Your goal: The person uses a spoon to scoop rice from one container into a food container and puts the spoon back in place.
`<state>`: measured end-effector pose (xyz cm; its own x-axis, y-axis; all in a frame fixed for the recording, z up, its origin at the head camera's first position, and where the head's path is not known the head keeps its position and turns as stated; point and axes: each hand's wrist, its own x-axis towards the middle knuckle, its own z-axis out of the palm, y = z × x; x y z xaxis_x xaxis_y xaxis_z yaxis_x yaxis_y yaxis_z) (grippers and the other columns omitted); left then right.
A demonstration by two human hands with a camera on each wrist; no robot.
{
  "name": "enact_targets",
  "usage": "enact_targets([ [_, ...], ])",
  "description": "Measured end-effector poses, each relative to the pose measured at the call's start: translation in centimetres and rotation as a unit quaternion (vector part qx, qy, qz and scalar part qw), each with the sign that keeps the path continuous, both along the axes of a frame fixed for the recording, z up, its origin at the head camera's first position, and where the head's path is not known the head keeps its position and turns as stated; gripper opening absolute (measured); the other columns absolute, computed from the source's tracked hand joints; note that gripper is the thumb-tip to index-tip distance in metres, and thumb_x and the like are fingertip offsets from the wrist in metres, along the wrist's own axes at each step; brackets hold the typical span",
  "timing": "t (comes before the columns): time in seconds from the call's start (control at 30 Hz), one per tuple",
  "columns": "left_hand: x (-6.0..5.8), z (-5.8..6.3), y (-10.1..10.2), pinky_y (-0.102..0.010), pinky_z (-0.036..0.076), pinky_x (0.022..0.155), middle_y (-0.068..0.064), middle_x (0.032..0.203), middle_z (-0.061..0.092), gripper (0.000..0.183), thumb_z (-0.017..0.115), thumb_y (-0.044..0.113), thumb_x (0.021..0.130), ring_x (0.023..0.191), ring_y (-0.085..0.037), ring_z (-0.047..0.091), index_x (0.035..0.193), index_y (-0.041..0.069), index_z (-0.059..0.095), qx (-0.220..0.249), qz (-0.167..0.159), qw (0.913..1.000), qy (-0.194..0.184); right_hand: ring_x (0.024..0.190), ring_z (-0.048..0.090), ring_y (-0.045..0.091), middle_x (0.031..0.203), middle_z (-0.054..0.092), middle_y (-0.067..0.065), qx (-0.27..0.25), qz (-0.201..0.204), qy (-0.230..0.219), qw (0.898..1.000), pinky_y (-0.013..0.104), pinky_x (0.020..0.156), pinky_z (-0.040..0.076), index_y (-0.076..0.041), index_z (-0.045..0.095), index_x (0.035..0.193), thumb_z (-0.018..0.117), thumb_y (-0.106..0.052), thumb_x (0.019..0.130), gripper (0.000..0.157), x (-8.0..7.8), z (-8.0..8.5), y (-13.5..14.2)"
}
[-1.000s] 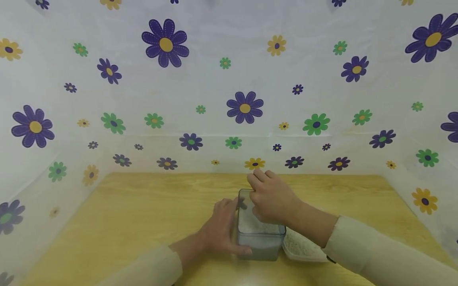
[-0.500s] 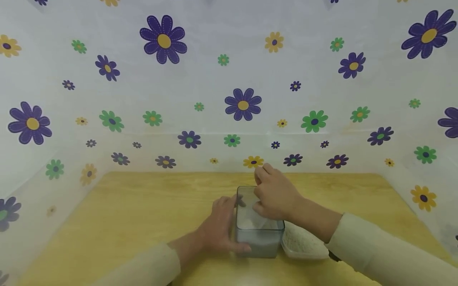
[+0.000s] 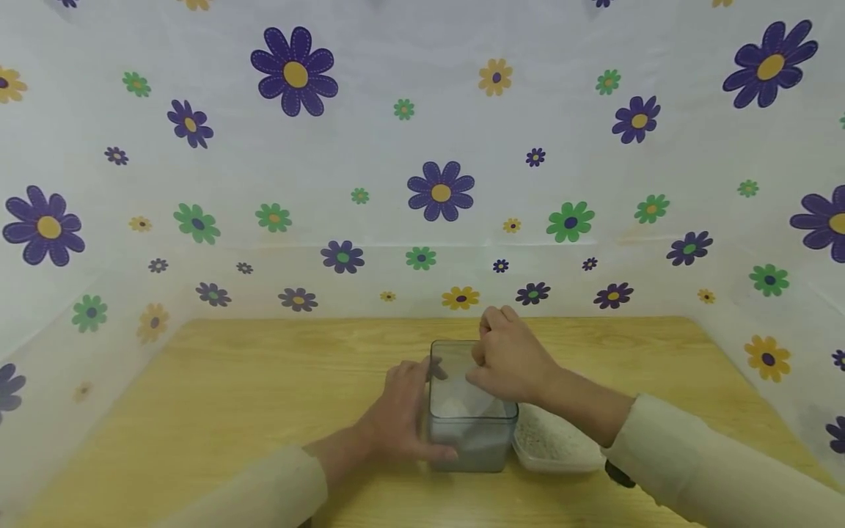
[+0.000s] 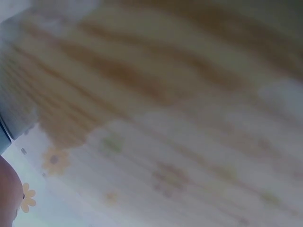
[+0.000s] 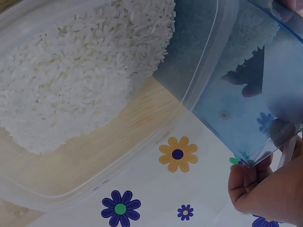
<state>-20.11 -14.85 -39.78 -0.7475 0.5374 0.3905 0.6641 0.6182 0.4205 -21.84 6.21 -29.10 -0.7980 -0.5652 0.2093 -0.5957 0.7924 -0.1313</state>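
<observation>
In the head view my left hand (image 3: 396,422) grips the near left side of a bluish see-through storage box (image 3: 473,449), thumb across its front wall. Pale contents show through the box. My right hand (image 3: 516,359) is above the box's right rim with curled fingers. The right wrist view shows this right hand (image 5: 267,191) pinching a pale narrow piece (image 5: 289,153), mostly hidden, so its kind is unclear. Right beside the box stands a clear plastic tub (image 3: 557,467) with white rice (image 5: 94,71) heaped toward one side.
A wooden table (image 3: 284,381) carries everything. White sheeting with printed flowers (image 3: 370,147) closes in the back and both sides. A dark object (image 3: 619,473), perhaps a wrist strap, shows under the right sleeve.
My right hand has shifted slightly to the right over the box, fingers still curled. My left hand keeps its grip, and the box stays beside the tub. The head view has turned slightly right.
</observation>
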Motion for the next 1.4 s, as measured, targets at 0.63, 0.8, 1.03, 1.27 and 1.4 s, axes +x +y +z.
enact_targets([
  [0.63, 0.1, 0.2, -0.2, -0.045, 0.025, 0.1, 0.004, 0.122, 0.048, 0.11, 0.063, 0.079, 0.058, 0.112, -0.012, 0.039, 0.137, 0.009, 0.032, 0.001, -0.003, 0.9999, 0.014, 0.082, 0.038, 0.018, 0.057, 0.04, -0.003, -0.099, -0.007, -0.136, 0.986, 0.033, 0.075, 0.03, -0.016, 0.051, 0.044, 0.057, -0.013, 0.072, 0.028, -0.6, 1.5, 1.9],
  [0.8, 0.1, 0.1, -0.2, -0.044, 0.026, 0.101, 0.004, 0.123, 0.047, 0.112, 0.062, 0.08, 0.058, 0.112, -0.012, 0.037, 0.139, 0.009, 0.031, -0.003, 0.002, 1.0, 0.007, 0.076, 0.037, 0.017, 0.049, 0.025, -0.005, -0.129, -0.016, -0.163, 0.978, 0.032, 0.071, 0.029, -0.014, 0.039, 0.044, 0.057, -0.011, 0.072, 0.034, -0.8, 1.9, 2.7],
  [1.03, 0.0, 0.2, -0.1, -0.045, 0.026, 0.102, 0.004, 0.122, 0.048, 0.11, 0.062, 0.08, 0.058, 0.112, -0.011, 0.038, 0.137, 0.01, 0.032, -0.003, 0.003, 1.0, 0.003, 0.072, 0.034, 0.018, 0.051, 0.027, -0.004, -0.147, -0.031, -0.175, 0.973, 0.032, 0.068, 0.029, -0.013, 0.046, 0.046, 0.053, -0.008, 0.074, 0.029, -1.3, 2.3, 3.9],
  [1.27, 0.2, 0.3, -0.2, -0.046, 0.026, 0.103, 0.005, 0.123, 0.047, 0.109, 0.062, 0.081, 0.058, 0.113, -0.011, 0.038, 0.137, 0.012, 0.032, 0.001, 0.001, 1.0, -0.006, 0.047, 0.021, 0.011, 0.05, 0.021, -0.007, -0.199, -0.03, -0.202, 0.959, 0.026, 0.051, 0.032, -0.015, 0.033, 0.046, 0.053, -0.004, 0.075, 0.037, -1.5, 2.8, 5.7],
  [1.4, 0.0, 0.3, -0.2, -0.045, 0.026, 0.102, 0.002, 0.123, 0.05, 0.111, 0.061, 0.081, 0.059, 0.113, -0.012, 0.039, 0.137, 0.008, 0.032, 0.001, -0.005, 0.9999, 0.009, 0.059, 0.032, 0.016, 0.057, 0.031, -0.003, -0.198, -0.065, -0.203, 0.957, 0.029, 0.058, 0.034, -0.013, 0.041, 0.048, 0.055, -0.007, 0.077, 0.032, -1.4, 3.6, 7.0],
])
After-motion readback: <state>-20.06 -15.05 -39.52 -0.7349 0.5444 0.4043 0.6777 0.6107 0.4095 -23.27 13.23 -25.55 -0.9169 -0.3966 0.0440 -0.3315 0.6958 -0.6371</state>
